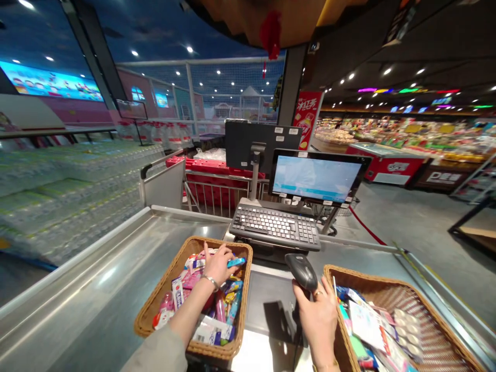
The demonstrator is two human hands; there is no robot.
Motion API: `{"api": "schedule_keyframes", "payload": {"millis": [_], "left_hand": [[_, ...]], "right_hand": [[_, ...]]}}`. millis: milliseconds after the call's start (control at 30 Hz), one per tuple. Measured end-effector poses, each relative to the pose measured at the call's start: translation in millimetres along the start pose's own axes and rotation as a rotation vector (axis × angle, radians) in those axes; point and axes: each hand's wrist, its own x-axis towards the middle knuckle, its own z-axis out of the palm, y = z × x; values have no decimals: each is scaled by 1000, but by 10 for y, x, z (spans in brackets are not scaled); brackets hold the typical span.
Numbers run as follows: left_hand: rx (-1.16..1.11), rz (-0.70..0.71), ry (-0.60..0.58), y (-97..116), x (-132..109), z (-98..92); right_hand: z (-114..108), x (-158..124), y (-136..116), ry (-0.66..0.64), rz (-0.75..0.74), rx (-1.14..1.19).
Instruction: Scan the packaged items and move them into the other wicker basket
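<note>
My right hand is clamped round a black handheld barcode scanner, while my left hand grips a small blue item above packaged goods in the left wicker basket, with a second wicker basket to the right on the steel checkout counter.

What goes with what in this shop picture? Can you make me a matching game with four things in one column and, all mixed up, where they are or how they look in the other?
Things:
1. Barcode scanner
2. Keyboard
3. Screen
4. Small blue item

Places and looks:
A. Glowing pale blue
B. Held in the left hand
C. Gripped in the right hand
D. Sitting in front of the screen

Right pairs: 1-C, 2-D, 3-A, 4-B
</note>
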Motion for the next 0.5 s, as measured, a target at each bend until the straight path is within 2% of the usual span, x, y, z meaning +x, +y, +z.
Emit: {"api": "schedule_keyframes", "payload": {"millis": [133,233,400,500], "left_hand": [[-105,-16,83,96,64,-280],[-161,-26,107,146,80,-403],[-194,-85,101,180,80,-455],[-254,-59,70,155,80,-433]], "right_hand": [[11,-1,-5,-8,-24,20],[23,-3,-16,-18,-38,20],[23,-6,-31,-18,-11,27],[19,-8,-31,-19,-22,25]]}}
